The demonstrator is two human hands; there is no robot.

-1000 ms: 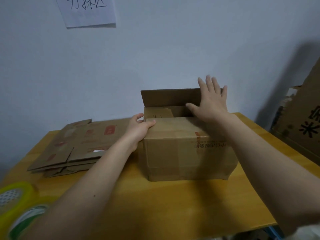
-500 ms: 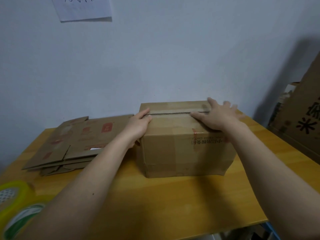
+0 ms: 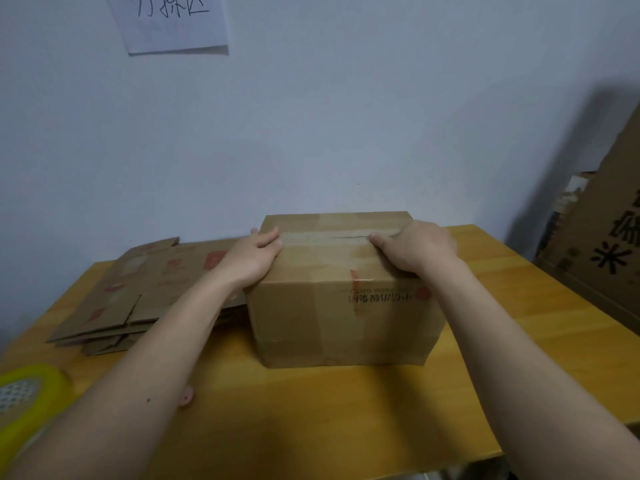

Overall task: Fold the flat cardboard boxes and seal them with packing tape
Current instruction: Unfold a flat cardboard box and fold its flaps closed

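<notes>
Now both hands, left hand (image 3: 254, 257) and right hand (image 3: 417, 251), apparently press flat on the box (image 3: 341, 313) top flaps.

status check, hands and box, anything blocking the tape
Left hand and right hand press box flaps shut. Seam not taped. Tape roll lies near left, nothing blocking it.

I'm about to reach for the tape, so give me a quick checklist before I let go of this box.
1. Top flaps of the box folded down: ok.
2. Seam closed: not ok, a slit gapes near the right hand.
3. Left hand on the box's left top edge: ok.
4. Tape roll close by, at the table's near left: ok.
5. Fresh tape on the seam: not ok.
6. Tape's loose end findable: cannot tell.
</notes>
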